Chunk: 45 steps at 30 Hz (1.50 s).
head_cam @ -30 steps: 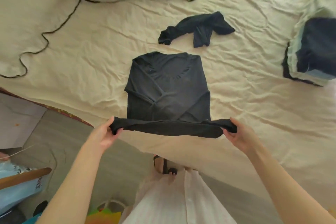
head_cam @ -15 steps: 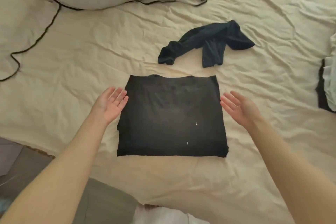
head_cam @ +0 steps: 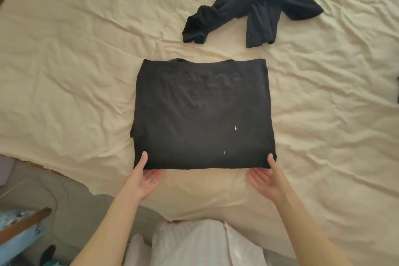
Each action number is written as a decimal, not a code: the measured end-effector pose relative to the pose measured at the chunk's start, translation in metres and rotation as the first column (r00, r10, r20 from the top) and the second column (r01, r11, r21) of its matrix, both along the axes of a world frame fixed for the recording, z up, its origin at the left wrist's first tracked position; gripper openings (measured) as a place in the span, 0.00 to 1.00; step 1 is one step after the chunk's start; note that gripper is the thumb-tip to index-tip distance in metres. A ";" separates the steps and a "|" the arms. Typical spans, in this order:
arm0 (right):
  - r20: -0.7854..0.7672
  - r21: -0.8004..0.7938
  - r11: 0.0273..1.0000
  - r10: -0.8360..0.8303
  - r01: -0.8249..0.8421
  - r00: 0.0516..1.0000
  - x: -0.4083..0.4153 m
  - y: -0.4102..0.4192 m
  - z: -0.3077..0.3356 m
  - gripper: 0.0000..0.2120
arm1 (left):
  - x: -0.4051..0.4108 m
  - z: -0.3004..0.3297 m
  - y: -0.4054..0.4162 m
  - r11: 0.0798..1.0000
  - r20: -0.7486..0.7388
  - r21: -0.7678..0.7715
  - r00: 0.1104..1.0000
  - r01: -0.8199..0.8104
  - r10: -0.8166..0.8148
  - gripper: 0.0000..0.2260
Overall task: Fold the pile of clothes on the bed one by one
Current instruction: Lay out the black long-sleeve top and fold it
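Light: soft, even, warm daylight | Shadows: faint in bedsheet (head_cam: 86,71) creases | Glare: none | Focus: slightly soft throughout | Edges: wide-angle bowing

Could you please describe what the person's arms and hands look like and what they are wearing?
Both forearms are bare, with no sleeves reaching them. The left hand and the right hand show no gloves, rings, watch or bracelets. Below them a pale pink garment with faint stripes covers the body.

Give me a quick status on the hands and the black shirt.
Left hand and right hand grip the near corners of the folded black shirt, thumbs on top. Shirt flat on the bed sheet. Crumpled dark garment lies beyond, apart.
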State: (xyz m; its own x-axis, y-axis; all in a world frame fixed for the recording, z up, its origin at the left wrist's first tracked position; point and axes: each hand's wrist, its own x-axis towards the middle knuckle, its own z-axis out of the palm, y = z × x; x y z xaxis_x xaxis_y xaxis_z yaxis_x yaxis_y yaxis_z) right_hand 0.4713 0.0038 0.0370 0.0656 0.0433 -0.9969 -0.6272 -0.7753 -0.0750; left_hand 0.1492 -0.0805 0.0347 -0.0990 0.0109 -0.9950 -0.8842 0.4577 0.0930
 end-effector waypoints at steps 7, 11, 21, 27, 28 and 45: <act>0.066 0.141 0.986 -0.101 0.091 0.993 0.003 0.003 0.016 0.08 | 0.008 0.013 0.000 0.962 -0.208 0.154 0.944 -0.226 0.255 0.07; 0.102 0.144 0.989 -0.059 0.044 0.993 0.024 -0.026 0.029 0.08 | 0.019 0.036 -0.014 0.971 -0.360 0.165 0.906 -0.172 0.222 0.08; -0.021 0.218 0.967 0.142 -0.134 0.990 0.065 -0.044 0.050 0.14 | 0.128 0.104 0.049 0.828 -0.916 0.126 0.384 0.546 -0.114 0.10; -0.149 0.391 0.915 0.167 -0.097 0.975 0.087 -0.030 0.033 0.21 | 0.236 0.071 0.072 0.080 -0.918 -0.367 -0.347 0.927 -0.193 0.13; -0.156 0.409 0.903 0.215 -0.135 0.964 0.087 -0.024 0.030 0.22 | 0.246 0.057 0.065 -0.090 -0.850 -0.474 -0.481 0.876 -0.214 0.14; 0.421 0.196 0.744 0.525 -0.639 0.740 0.069 -0.021 -0.002 0.04 | 0.178 0.019 -0.003 -0.095 -0.686 -0.691 -0.691 0.717 -0.228 0.17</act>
